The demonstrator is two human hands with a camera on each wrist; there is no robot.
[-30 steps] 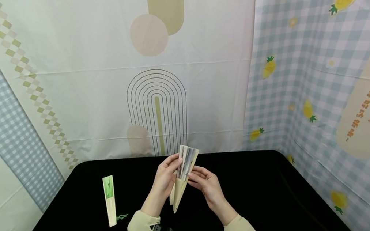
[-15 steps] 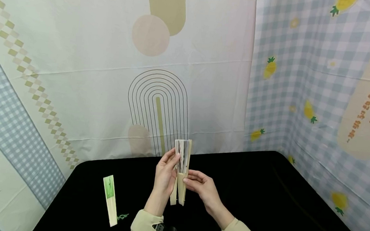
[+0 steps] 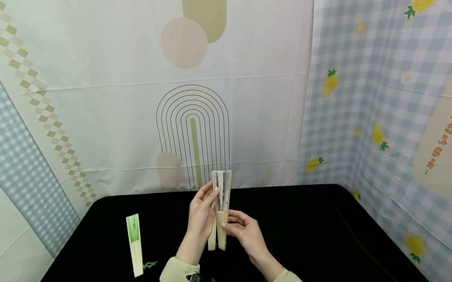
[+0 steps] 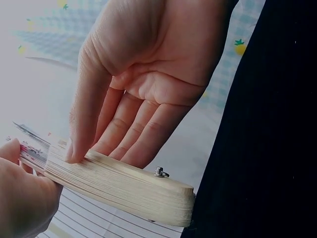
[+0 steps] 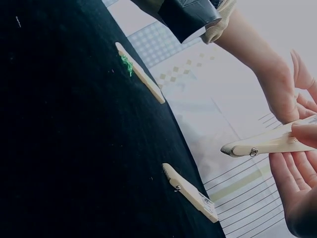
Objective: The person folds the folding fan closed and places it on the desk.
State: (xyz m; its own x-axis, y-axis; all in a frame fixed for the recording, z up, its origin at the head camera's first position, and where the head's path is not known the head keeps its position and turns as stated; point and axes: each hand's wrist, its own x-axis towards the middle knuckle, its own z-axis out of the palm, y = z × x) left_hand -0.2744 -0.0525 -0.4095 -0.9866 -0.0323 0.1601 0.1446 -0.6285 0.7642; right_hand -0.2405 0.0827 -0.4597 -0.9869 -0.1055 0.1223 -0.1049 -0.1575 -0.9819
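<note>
Upright in front of the body, a folded hand fan (image 3: 224, 199) with pale ribs and a grey-and-white printed leaf is held between both hands. My left hand (image 3: 202, 213) grips its leaf end, thumb on the near side. My right hand (image 3: 244, 230) pinches the wooden ribs lower down, thumb on one side and fingers on the other. In the left wrist view the fan's stacked ribs (image 4: 133, 191) lie tightly together, with a metal rivet near the base. A second folded fan (image 5: 190, 191) lies on the table, partly hidden behind the held one in the head view.
On the left of the black-covered table (image 3: 306, 237) lies a folded fan (image 3: 135, 245) with a green leaf, its green tassel (image 3: 149, 264) beside it. A white printed curtain (image 3: 123, 118) hangs behind the table, and a blue checked one (image 3: 332, 123) to the right.
The held fan has moved slightly left and straightened from a tilt. My right hand has shifted left and a little down along it; my left hand keeps its grip. The green fan stays put.
</note>
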